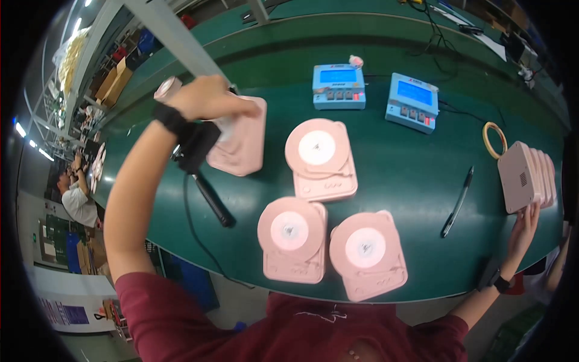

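Note:
My left hand (pixel 208 99), slightly blurred, reaches over a pink toy-record-player-shaped device (pixel 247 142) at the left of the table. Its fingers bend over the device's far part and hide some of it. A small round pink piece (pixel 167 88) shows just beyond this hand; whether it is attached to anything cannot be made out. Far to the right, my right hand (pixel 523 232) rests stretched fingers against the near lower edge of a row of upright pink casings (pixel 522 178). Three more pink record-player-shaped devices (pixel 317 151), (pixel 289 235), (pixel 367 250) with white discs lie between my arms.
Two blue boxes with screens (pixel 338 87), (pixel 412 101) stand at the back, cables behind them. A tape roll (pixel 494 140) and a pen (pixel 458 202) lie at the right. A black-handled tool (pixel 211 202) with a cord lies below my left wrist. A grey post (pixel 181 42) rises behind.

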Motion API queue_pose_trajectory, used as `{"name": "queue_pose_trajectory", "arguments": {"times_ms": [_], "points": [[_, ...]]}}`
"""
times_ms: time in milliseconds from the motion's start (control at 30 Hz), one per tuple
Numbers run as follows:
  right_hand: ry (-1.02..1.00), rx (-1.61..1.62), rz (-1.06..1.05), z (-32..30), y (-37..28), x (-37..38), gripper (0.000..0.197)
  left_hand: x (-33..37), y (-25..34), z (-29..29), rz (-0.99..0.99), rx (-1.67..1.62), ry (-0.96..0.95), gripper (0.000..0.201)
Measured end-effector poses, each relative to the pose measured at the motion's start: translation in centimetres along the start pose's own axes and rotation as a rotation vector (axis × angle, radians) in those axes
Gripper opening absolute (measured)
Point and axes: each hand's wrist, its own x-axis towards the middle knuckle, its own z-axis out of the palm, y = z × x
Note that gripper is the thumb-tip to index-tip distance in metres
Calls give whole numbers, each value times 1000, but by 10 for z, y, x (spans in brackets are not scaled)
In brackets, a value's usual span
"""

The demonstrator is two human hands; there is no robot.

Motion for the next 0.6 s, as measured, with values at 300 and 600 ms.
{"name": "queue_pose_trajectory", "arguments": {"times_ms": [300,600], "points": [[-128,-514,-378,122,-78,-106,62,17,-18,88,-177,-295,-32,74],[-1151,-801,-377,253,-131,-231,94,-30,-55,151,456,-1013,25,109]]}}
